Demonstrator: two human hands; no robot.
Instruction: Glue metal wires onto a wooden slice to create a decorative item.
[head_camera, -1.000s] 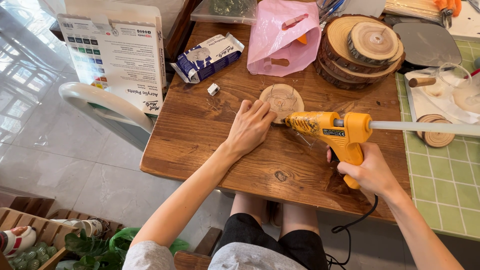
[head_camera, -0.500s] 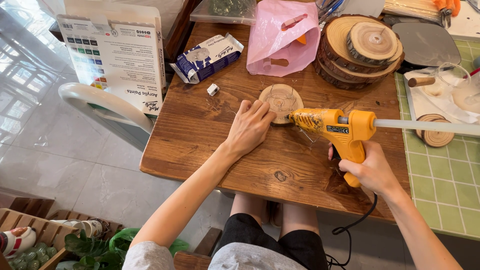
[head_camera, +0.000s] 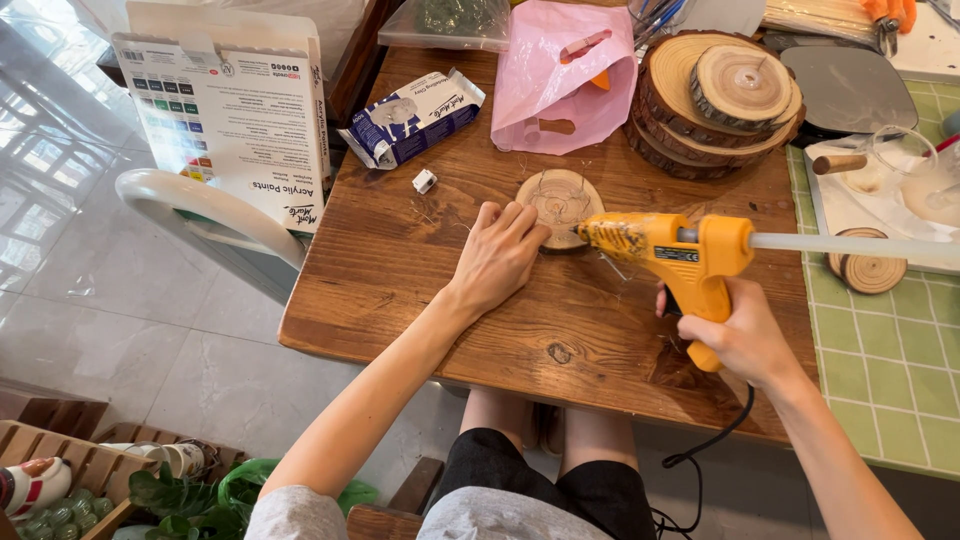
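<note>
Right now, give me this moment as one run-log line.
left hand: steadies wood slice on wooden table | right hand: grips yellow glue gun, nozzle at slice edge | stacked wood slices behind

A small round wood slice (head_camera: 560, 198) with bark edge lies flat on the wooden table, wire-like strands across its pale face, while a yellow hot glue gun (head_camera: 668, 255) is level, nozzle at the slice's right edge.
</note>
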